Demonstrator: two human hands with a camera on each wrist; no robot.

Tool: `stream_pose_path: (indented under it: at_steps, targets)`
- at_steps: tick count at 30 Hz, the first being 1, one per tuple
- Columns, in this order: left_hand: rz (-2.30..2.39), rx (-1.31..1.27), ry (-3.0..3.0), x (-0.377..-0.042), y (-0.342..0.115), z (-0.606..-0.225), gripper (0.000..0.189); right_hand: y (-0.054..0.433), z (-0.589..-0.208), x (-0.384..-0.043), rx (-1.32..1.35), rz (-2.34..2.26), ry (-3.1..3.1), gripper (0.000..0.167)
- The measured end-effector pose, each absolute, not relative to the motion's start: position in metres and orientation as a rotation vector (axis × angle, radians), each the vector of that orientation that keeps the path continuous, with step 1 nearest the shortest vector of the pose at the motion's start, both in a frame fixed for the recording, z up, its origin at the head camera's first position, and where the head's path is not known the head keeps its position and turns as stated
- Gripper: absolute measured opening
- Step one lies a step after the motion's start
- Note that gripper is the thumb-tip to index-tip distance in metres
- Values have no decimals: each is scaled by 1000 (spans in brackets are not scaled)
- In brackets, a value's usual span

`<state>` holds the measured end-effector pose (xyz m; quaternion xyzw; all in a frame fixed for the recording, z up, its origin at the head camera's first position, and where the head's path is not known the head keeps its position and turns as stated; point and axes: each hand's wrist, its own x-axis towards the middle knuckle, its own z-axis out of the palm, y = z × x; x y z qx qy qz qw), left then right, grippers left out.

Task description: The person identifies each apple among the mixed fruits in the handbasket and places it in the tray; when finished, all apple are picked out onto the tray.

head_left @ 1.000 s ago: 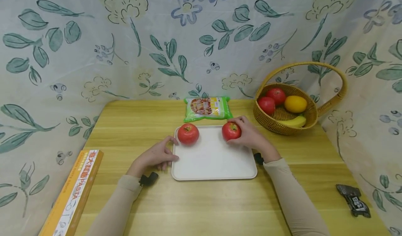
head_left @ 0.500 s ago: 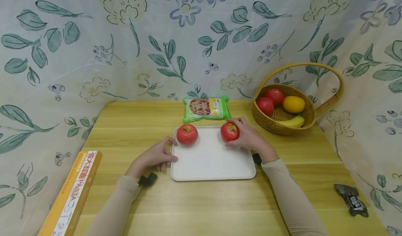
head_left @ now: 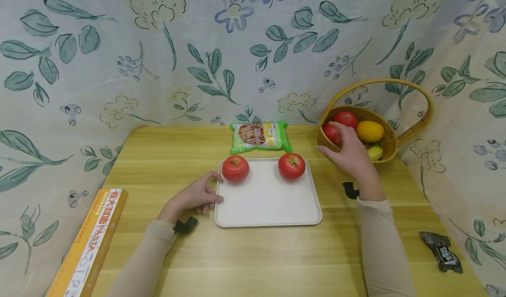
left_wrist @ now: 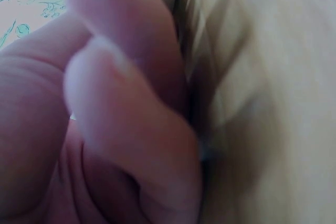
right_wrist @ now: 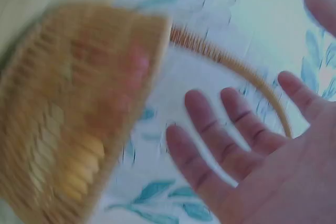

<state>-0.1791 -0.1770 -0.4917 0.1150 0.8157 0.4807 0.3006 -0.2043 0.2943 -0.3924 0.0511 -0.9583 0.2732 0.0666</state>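
Note:
A white tray (head_left: 269, 200) lies on the table with a red apple (head_left: 235, 169) at its back left and another red apple (head_left: 291, 166) at its back right. My left hand (head_left: 193, 195) holds the tray's left rim with thumb and index finger; curled fingers fill the left wrist view. My right hand (head_left: 353, 154), holding nothing, hovers at the front left of a wicker basket (head_left: 326, 150), fingers spread in the right wrist view. Inside the basket are two red apples, one (head_left: 345, 119) behind the other, a yellow lemon-like fruit (head_left: 370, 131) and a partly covered banana (head_left: 375, 153).
A green-and-white food packet (head_left: 260, 136) lies behind the tray. An orange pasta box (head_left: 88, 244) runs along the left side. A small black packet (head_left: 441, 251) is at the right edge. The basket's tall handle (head_left: 427, 117) arches above it; a floral cloth hangs behind.
My right hand has let go of the apple at the tray's back right and moved right and back to the basket. My left hand has stayed at the tray's rim.

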Motion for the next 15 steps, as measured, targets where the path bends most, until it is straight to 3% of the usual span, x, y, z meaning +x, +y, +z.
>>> stream_pose_path:
  at_steps: [7, 15]
  targets:
    - [1280, 299, 2156, -181, -175, -491, 62, 341, -382, -224, -49, 588, -2941, 93]
    - [1283, 315, 2151, -181, -174, -492, 62, 356, -390, -255, -83, 562, -3163, 103]
